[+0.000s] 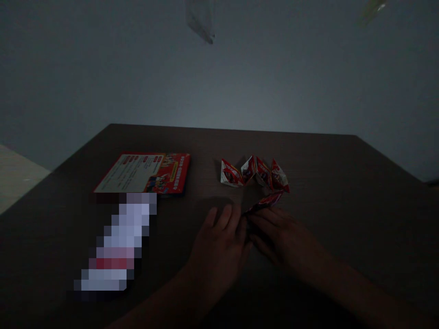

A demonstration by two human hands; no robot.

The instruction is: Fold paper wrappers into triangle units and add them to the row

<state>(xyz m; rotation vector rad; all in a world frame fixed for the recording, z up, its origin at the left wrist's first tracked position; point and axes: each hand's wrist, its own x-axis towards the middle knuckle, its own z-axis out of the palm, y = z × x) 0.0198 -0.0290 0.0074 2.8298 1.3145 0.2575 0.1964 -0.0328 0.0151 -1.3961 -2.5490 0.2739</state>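
Note:
My left hand (222, 242) and my right hand (290, 235) meet low in the middle of the view, over the table. Between their fingertips is a dark red printed piece of folded paper (265, 202), raised at an angle. The right fingers close on its lower edge. The left thumb and fingers press at its near left end, where the hands hide much of it. Just beyond stand several small folded paper pieces (233, 176), red and white, in a zigzag row. The held paper's far right end lies close to this row; whether they are joined I cannot tell.
A red printed booklet or stack of sheets (137, 176) lies on the left of the dark table (325, 160). Nearer me is a bright, pixelated long object (123, 240). A pale wall (274, 68) rises behind the table. The light is dim.

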